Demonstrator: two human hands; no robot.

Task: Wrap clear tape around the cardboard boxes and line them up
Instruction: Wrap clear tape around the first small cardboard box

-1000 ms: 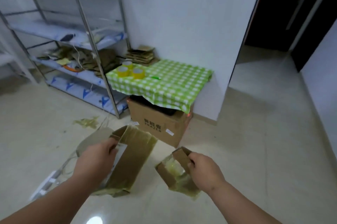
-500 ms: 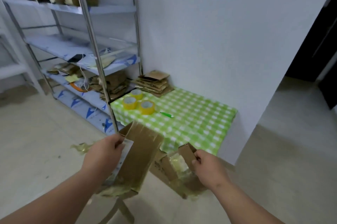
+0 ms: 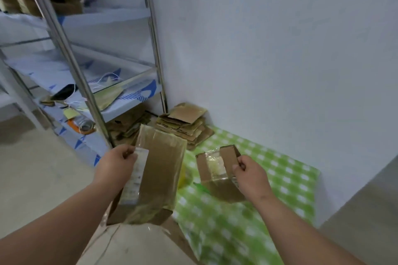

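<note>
The large box (image 3: 158, 175), tape-wrapped, sits at lower centre of the frame, the left hand (image 3: 116, 164) pinching its upper left edge. To its right, the small box (image 3: 217, 171) is pinched at its top flap by the right hand (image 3: 251, 175), above the green checked surface (image 3: 280, 180). Flat cardboard (image 3: 185, 123) lies stacked behind, beside a metal shelf (image 3: 120, 94) at upper left.

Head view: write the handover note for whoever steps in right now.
Left hand grips the large cardboard box by its edge, held in the air at the table's near-left edge.
Right hand pinches a flap of the small cardboard box, above the green checked table.
Both boxes already show glossy tape.
Flattened cardboard stack sits at the table's back corner.
Left: set both down, tape, line up. Tape rolls not visible.
</note>
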